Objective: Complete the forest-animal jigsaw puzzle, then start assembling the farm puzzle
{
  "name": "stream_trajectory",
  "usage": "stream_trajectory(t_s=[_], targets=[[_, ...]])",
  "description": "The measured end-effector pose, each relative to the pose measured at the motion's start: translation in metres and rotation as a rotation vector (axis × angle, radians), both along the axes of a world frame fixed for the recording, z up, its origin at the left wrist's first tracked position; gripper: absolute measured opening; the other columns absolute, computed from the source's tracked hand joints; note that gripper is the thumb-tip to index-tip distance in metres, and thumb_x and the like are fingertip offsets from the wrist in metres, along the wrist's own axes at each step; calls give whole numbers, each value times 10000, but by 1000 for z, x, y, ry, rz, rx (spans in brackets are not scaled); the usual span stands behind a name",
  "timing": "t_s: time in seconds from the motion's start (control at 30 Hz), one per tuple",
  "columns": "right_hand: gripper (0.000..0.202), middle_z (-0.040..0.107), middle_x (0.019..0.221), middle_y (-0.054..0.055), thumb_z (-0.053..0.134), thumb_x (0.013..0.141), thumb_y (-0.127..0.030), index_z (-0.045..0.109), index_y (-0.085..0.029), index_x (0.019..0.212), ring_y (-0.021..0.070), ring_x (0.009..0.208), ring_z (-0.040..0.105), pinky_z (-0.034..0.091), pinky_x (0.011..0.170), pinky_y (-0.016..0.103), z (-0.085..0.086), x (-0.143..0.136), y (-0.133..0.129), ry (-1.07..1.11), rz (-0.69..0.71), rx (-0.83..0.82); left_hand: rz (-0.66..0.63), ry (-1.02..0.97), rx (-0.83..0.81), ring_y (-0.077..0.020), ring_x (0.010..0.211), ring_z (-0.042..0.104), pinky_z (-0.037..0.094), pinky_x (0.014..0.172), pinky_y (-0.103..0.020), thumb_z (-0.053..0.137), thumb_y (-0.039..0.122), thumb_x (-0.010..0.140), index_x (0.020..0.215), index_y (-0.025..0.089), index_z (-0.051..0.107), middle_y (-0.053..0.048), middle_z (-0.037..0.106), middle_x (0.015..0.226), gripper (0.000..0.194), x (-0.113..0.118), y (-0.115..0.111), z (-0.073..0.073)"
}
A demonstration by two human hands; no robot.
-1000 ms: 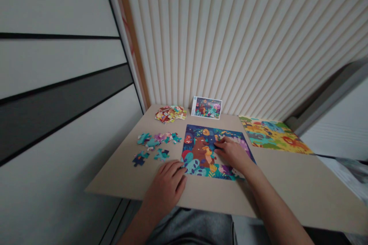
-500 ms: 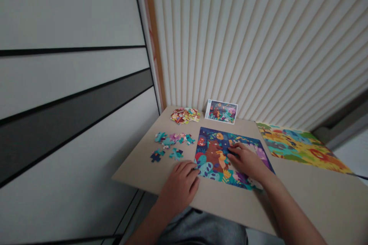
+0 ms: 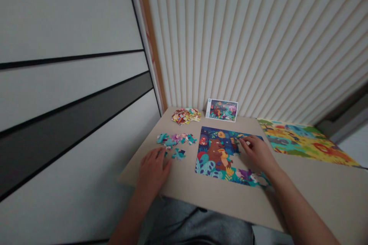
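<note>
1. One table [image 3: 304, 187], bearing two large animal pictures.
2. One yellow savanna picture [image 3: 304, 141], flat at the far right.
3. One dark forest puzzle [image 3: 214, 149], flat before the person, with a bare gap right of its middle.
4. Right hand [image 3: 257, 154]: over the gap, fingers curled, thumb near forefinger; whether it grips a piece cannot be told.
5. Left hand [image 3: 152, 170]: palm down, thumb spread from the fingers, fingertips at a partly covered blue piece [image 3: 165, 154].
6. One forest card [image 3: 222, 110], leaning upright; its corner label is too small to read.
7. One heap of pieces [image 3: 186, 116], overlapping, uncountable.
8. One teal-and-pink cluster [image 3: 169, 142], also uncountable.
9. One teal piece [image 3: 178, 154], lying singly.
</note>
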State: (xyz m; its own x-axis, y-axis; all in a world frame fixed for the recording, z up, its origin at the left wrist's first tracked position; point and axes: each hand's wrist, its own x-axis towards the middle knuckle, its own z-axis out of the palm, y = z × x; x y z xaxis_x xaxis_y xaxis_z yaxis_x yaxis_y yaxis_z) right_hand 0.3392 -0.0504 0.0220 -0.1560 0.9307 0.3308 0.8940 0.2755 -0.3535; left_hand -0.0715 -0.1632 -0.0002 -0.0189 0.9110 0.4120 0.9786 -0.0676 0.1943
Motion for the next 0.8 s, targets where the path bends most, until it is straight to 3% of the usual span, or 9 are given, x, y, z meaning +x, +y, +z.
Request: stream_trajectory(t_s=[0.07, 0.17, 0.33, 0.5, 0.67, 0.8], targets=[[389, 711, 1007, 87, 433, 988, -450, 745, -217, 975, 220, 821, 655, 458, 740, 312, 1, -2, -1, -1, -5, -7, 58, 11, -60, -334, 1186, 582, 458, 1000, -501, 581, 463, 929, 1256, 172, 604, -161, 647, 1264, 438, -23, 7, -5], [380, 710, 1017, 85, 431, 994, -434, 743, -217, 994, 213, 840, 658, 461, 774, 305, 4, -4, -3, 4, -13, -10, 37, -17, -100, -318, 1173, 590, 457, 1004, -481, 574, 490, 927, 1260, 186, 605, -141, 662, 1247, 452, -40, 10, -10], [366, 709, 1021, 85, 434, 1000, -416, 742, -220, 1035, 210, 859, 661, 465, 811, 301, 6, -7, -6, -1, -30, -17, -81, -85, -88, -289, 1114, 611, 464, 1010, -477, 539, 380, 950, 1241, 185, 623, -123, 680, 1192, 361, -37, 8, -13], [359, 709, 1024, 75, 435, 1004, -413, 739, -222, 1011, 196, 815, 656, 459, 772, 289, 8, -9, -8, -9, -40, -32, -179, -162, -92, -281, 1129, 619, 478, 1022, -474, 595, 364, 907, 1266, 223, 622, -93, 682, 1214, 387, -31, 7, -16], [362, 710, 1014, 83, 429, 1009, -398, 737, -207, 1029, 207, 873, 654, 450, 782, 280, 11, -13, -11, -5, -18, -27, -279, -143, -105, -269, 1197, 595, 458, 1061, -458, 571, 373, 934, 1299, 215, 614, -93, 654, 1285, 400, -21, 22, -2], [378, 711, 1022, 77, 411, 1017, -398, 739, -210, 1030, 203, 857, 653, 444, 758, 281, 12, -17, -13, -12, -13, -41, -317, -53, -44, -275, 1196, 577, 443, 1058, -464, 516, 368, 969, 1266, 212, 634, -103, 643, 1279, 356, -7, 60, 20]])
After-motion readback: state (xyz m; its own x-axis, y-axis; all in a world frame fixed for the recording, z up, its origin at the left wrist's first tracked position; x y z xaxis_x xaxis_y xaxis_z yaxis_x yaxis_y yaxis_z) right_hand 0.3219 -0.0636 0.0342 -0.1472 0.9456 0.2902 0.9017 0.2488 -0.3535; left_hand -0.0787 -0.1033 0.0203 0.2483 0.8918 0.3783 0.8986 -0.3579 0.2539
